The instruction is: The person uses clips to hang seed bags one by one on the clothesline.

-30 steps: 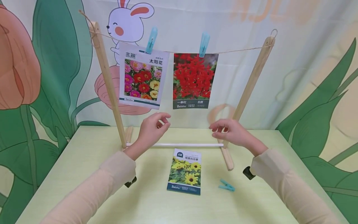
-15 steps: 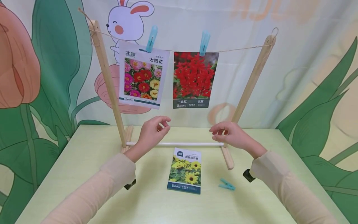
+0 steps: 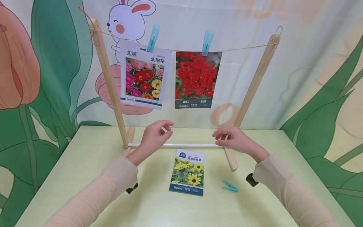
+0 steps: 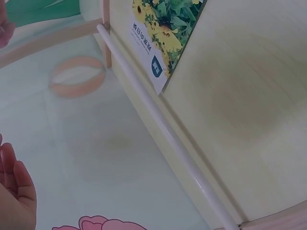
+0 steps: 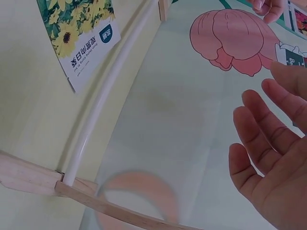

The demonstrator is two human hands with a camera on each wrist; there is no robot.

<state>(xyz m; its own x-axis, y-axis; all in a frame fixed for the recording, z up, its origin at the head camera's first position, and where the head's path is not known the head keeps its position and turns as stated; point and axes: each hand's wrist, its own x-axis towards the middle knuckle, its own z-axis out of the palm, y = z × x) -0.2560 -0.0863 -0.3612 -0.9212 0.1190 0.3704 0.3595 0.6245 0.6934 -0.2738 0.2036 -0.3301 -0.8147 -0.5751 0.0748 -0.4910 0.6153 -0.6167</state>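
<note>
My left hand [image 3: 155,135] hovers above the white rod near the left post, its fingers loosely bent around nothing. Opposite it, my right hand [image 3: 233,138] hangs in front of the right post, relaxed and holding nothing; the right wrist view shows its palm and fingers [image 5: 254,129]. Between and below the hands, a seed packet with yellow sunflowers [image 3: 187,172] lies flat on the table. To its right is a loose blue clothespin [image 3: 230,186]. A packet of mixed portulaca flowers [image 3: 144,78] and one of red flowers [image 3: 196,80] hang from the twine.
A wooden frame has a left post [image 3: 109,82], a right post [image 3: 256,80] and a white rod [image 3: 181,145] low between them. Blue clothespins [image 3: 153,38] [image 3: 207,43] clip the packets to the twine [image 3: 244,48]. A printed curtain hangs behind the table [image 3: 158,208].
Both hands have sunk slightly toward the table, still holding nothing. The packets and the loose clothespin stay where they were; the view has tilted very slightly.
</note>
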